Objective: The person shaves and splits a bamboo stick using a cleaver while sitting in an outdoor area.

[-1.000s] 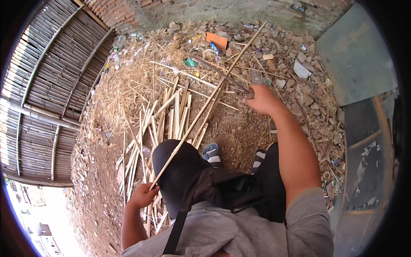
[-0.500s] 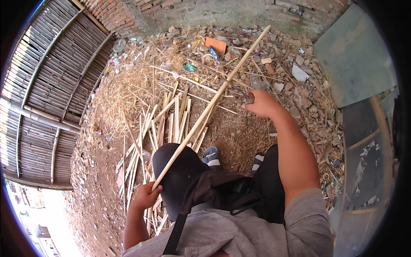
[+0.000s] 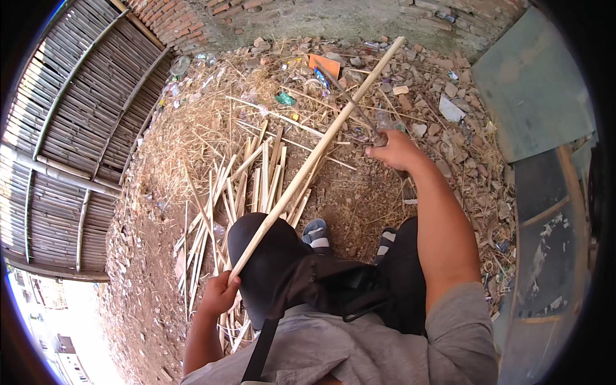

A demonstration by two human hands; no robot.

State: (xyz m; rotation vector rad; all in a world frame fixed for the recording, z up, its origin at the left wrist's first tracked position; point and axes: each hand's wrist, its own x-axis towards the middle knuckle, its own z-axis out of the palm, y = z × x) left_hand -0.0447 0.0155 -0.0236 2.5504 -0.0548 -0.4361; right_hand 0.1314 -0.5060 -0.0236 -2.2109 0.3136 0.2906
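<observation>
A pale split-bamboo strip is held slantwise above the dirt ground, its near end pinched by the curled left hand. A long blade is gripped in the closed right hand, crossing the strip; contact cannot be determined. Loose strips are piled below. The ground's far edge is bounded by a brick wall.
</observation>
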